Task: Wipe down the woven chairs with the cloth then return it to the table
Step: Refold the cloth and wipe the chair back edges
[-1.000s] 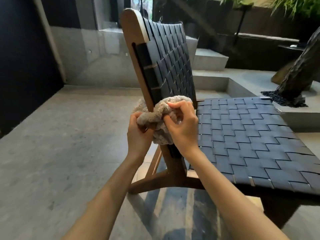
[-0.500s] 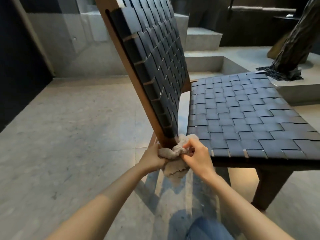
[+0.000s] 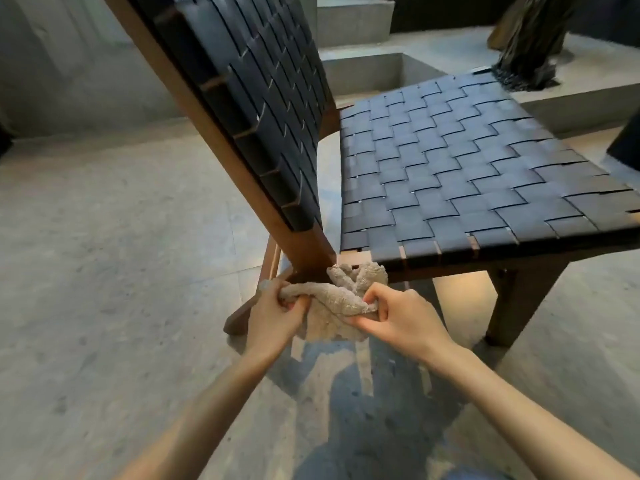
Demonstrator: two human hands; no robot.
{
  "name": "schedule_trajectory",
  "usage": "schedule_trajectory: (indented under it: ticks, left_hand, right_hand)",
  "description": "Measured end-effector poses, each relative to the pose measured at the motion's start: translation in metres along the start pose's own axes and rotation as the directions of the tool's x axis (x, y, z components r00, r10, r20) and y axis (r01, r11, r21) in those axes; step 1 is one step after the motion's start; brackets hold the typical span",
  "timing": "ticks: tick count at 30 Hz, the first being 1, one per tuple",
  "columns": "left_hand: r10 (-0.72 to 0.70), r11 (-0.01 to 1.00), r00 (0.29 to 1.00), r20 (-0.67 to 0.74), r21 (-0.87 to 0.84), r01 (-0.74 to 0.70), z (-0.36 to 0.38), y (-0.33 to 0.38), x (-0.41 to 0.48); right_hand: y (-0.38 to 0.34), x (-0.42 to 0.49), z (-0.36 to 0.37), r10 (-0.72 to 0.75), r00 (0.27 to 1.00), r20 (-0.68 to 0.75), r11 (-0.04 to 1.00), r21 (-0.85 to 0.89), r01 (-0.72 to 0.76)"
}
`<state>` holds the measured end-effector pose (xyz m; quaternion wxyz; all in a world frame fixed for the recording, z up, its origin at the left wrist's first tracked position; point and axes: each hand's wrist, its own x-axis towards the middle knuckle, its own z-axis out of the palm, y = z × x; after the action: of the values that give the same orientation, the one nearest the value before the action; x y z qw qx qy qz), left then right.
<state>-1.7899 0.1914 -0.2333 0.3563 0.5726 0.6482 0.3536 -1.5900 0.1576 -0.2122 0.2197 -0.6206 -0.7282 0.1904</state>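
Chair [image 3: 450, 174] top cut off; left hand [image 3: 277, 315] and right hand [image 3: 403, 317] grip cloth [image 3: 334, 301], fingertips buried; steps [image 3: 353, 22], trunk [image 3: 530, 36] behind.

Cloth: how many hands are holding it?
2. The left hand grips one end of the cloth; the right hand pinches the other, just below the chair seat.

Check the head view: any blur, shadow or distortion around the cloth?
Head view: cloth, left hand and right hand look sharp; wide-angle stretches the chair toward the edges; a shadow darkens the floor below the hands; no glare.
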Motion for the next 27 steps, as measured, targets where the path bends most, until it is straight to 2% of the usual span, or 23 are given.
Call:
schedule_trajectory:
  ticks: [3, 6, 8, 12, 14, 16, 18, 22, 24, 27]
  left_hand:
    - [-0.046, 0.993, 0.991, -0.128, -0.112, 0.032, 0.017, -0.016, -0.002]
    - [-0.019, 0.972, 0.984, -0.180, -0.235, -0.025, 0.028, -0.018, 0.002]
    - [-0.003, 0.940, 0.980, -0.197, -0.334, -0.064, 0.037, -0.017, 0.004]
    - [0.041, 0.825, 0.974, -0.225, -0.542, -0.160, 0.059, -0.016, -0.002]
    - [-0.030, 0.779, 0.971, -0.237, -0.615, -0.126, 0.070, -0.012, -0.001]
    - [-0.176, 0.714, 0.954, -0.242, -0.699, -0.046, 0.080, -0.003, 0.004]
    - [-0.294, 0.652, 0.922, -0.252, -0.758, 0.000, 0.088, 0.007, 0.009]
    - [-0.467, 0.480, 0.865, -0.187, -0.874, 0.071, 0.099, 0.017, 0.012]
    - [-0.492, 0.476, 0.851, -0.186, -0.876, 0.084, 0.105, 0.021, 0.008]
    - [-0.478, 0.534, 0.865, -0.151, -0.832, 0.150, 0.115, 0.030, 0.000]
  right_hand:
    - [-0.008, 0.008, -0.002, -0.081, 0.996, -0.026, 0.978, -0.194, 0.074]
    - [-0.012, 0.014, -0.007, -0.153, 0.987, -0.057, 0.948, -0.291, 0.130]
    - [-0.013, 0.017, -0.008, -0.187, 0.973, -0.134, 0.943, -0.303, 0.139]
    - [-0.014, 0.020, -0.004, -0.171, 0.937, -0.305, 0.970, -0.220, 0.105]
    - [-0.016, 0.021, 0.000, -0.237, 0.914, -0.329, 0.960, -0.226, 0.167]
    - [-0.019, 0.023, 0.004, -0.305, 0.895, -0.326, 0.940, -0.252, 0.229]
    - [-0.021, 0.030, 0.007, -0.311, 0.890, -0.334, 0.936, -0.270, 0.226]
    - [-0.021, 0.040, 0.008, -0.276, 0.896, -0.347, 0.941, -0.288, 0.179]
    - [-0.018, 0.040, 0.006, -0.277, 0.897, -0.345, 0.940, -0.289, 0.180]
    - [-0.016, 0.040, 0.000, -0.305, 0.896, -0.321, 0.928, -0.312, 0.204]
